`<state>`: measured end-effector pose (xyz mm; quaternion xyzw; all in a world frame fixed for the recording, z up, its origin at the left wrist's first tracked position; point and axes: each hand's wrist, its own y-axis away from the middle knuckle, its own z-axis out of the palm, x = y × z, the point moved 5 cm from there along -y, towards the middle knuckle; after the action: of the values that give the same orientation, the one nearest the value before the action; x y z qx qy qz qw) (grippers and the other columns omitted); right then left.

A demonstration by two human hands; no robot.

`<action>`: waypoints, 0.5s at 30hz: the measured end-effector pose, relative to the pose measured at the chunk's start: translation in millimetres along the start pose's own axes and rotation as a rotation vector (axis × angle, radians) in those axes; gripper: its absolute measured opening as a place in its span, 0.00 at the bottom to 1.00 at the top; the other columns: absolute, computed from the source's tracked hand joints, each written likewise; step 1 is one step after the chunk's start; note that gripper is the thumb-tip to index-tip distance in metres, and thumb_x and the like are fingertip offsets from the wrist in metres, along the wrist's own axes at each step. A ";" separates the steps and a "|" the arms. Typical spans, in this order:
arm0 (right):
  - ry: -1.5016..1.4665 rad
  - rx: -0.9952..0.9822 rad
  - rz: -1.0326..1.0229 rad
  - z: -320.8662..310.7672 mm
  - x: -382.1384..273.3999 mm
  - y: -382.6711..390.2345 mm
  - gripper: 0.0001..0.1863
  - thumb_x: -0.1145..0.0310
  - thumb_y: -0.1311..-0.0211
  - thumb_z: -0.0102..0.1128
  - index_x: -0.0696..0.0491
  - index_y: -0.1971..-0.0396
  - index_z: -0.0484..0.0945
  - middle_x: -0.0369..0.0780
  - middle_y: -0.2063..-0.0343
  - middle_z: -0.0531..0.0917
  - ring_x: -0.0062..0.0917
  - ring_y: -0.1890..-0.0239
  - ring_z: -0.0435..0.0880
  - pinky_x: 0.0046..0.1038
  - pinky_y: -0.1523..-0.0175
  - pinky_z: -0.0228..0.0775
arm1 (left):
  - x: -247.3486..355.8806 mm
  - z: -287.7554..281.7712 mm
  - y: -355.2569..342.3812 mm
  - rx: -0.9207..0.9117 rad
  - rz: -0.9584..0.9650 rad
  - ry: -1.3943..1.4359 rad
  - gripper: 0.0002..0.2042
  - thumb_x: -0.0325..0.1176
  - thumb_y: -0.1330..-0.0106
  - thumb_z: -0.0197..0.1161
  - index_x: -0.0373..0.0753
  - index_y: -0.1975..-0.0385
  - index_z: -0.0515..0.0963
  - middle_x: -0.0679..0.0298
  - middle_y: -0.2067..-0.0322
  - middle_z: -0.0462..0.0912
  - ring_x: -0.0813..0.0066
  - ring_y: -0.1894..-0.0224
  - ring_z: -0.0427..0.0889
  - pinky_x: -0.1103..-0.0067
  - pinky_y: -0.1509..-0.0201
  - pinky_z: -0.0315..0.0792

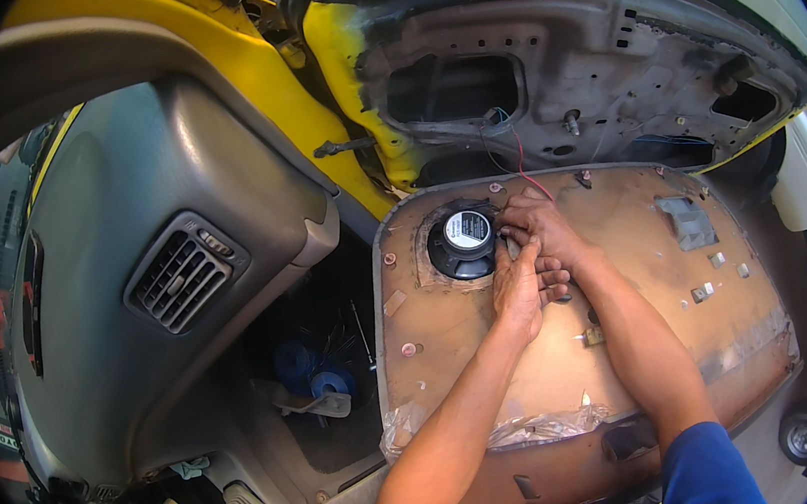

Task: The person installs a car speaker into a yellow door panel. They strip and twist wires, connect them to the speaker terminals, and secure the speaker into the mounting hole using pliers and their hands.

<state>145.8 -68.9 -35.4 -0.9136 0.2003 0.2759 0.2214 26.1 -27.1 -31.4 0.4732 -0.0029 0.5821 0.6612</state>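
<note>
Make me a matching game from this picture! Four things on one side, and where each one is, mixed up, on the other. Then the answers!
Things:
1. black round speaker with a white label
2. thin red wire
3. grey slatted air vent
4. blue cloth sleeve

Places:
A. in the dark grey dashboard
B. on the flat brown panel
C. around the right arm
D. between the open metal door and the right hand

Pairs: 1-B, 2-D, 3-A, 4-C

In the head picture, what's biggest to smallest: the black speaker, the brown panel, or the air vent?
1. brown panel
2. air vent
3. black speaker

That's only how big they look here.
</note>
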 end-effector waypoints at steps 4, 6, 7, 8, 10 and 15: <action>0.021 -0.011 -0.028 -0.6 -5.6 -2.6 0.13 0.72 0.46 0.70 0.54 0.59 0.88 0.40 0.65 0.83 0.40 0.58 0.77 0.39 0.52 0.72 | -0.9 -3.7 3.1 -0.017 -0.047 0.004 0.27 0.48 0.20 0.60 0.52 0.28 0.57 0.62 0.65 0.82 0.71 0.67 0.89 0.77 0.69 0.85; 0.040 -0.008 -0.030 -2.1 -7.4 -3.1 0.13 0.73 0.46 0.69 0.54 0.59 0.88 0.41 0.65 0.83 0.40 0.58 0.77 0.39 0.52 0.73 | -0.5 -2.3 3.5 -0.033 -0.057 0.011 0.33 0.51 0.20 0.61 0.53 0.24 0.52 0.61 0.65 0.82 0.69 0.65 0.90 0.75 0.68 0.85; 0.048 -0.019 -0.015 -1.3 -8.0 -3.5 0.13 0.73 0.46 0.69 0.54 0.58 0.88 0.41 0.65 0.83 0.40 0.58 0.77 0.39 0.52 0.73 | 0.4 -2.3 4.0 -0.035 -0.052 0.019 0.36 0.52 0.21 0.61 0.53 0.22 0.49 0.60 0.64 0.82 0.68 0.65 0.90 0.75 0.68 0.85; 0.048 -0.026 -0.016 -1.0 -9.3 -4.0 0.13 0.73 0.46 0.69 0.54 0.58 0.88 0.41 0.65 0.83 0.41 0.58 0.77 0.39 0.52 0.73 | 1.2 -1.8 4.5 -0.037 -0.046 0.025 0.39 0.54 0.21 0.62 0.54 0.20 0.46 0.59 0.63 0.82 0.67 0.64 0.90 0.74 0.67 0.86; 0.054 -0.062 0.017 -0.6 -8.8 -4.5 0.13 0.73 0.47 0.69 0.54 0.59 0.88 0.41 0.65 0.83 0.41 0.58 0.77 0.39 0.51 0.73 | 2.5 -2.3 5.2 -0.018 -0.045 0.013 0.42 0.55 0.22 0.63 0.54 0.19 0.42 0.59 0.63 0.82 0.66 0.64 0.90 0.73 0.67 0.86; 0.048 -0.049 -0.001 -2.2 -10.4 -4.7 0.14 0.74 0.47 0.67 0.53 0.58 0.88 0.41 0.64 0.83 0.41 0.58 0.77 0.39 0.51 0.73 | 2.8 -0.7 6.5 -0.004 -0.018 -0.008 0.47 0.54 0.23 0.65 0.55 0.17 0.37 0.58 0.64 0.82 0.66 0.66 0.90 0.72 0.68 0.87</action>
<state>141.0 -63.7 -26.3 -0.9254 0.1981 0.2585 0.1941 21.6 -25.4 -26.2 0.4741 -0.0027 0.5743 0.6674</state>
